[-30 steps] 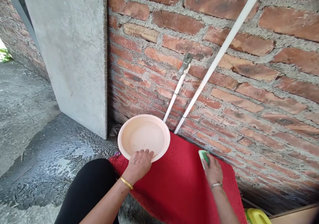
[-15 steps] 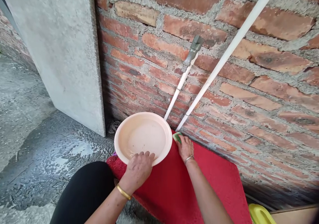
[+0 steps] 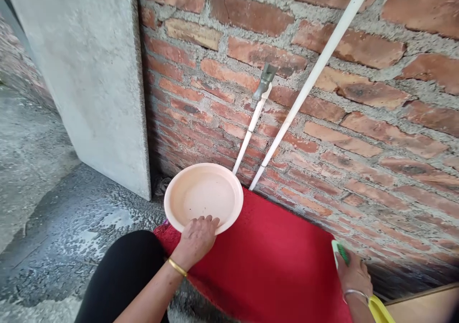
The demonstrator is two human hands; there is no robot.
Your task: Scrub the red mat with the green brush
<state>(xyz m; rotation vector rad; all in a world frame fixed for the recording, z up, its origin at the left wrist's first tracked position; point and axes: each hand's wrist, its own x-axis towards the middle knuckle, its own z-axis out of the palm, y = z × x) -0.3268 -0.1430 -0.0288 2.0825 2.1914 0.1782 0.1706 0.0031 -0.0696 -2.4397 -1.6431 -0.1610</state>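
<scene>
My left hand (image 3: 198,241) is closed over the near rim of a pale pink plastic basin (image 3: 239,203), its thumb hidden beneath. The basin rests near the far left of a red cloth (image 3: 265,261), with a few dark specks in its bottom. At the cloth's right edge, my right hand (image 3: 355,275) grips a scrubbing brush (image 3: 336,251) with a light body and green bristles. Part of the brush is covered by the fingers.
A brick wall (image 3: 294,170) runs behind the cloth, with a white pipe (image 3: 304,91) and a tap (image 3: 265,80) on it. A concrete slab (image 3: 89,83) stands at the left above wet floor (image 3: 118,217). Something yellow (image 3: 379,309) lies below my right wrist.
My right hand has carried the brush from beside the basin to the cloth's right edge. My left hand stays on the basin rim. The view has shifted slightly.
</scene>
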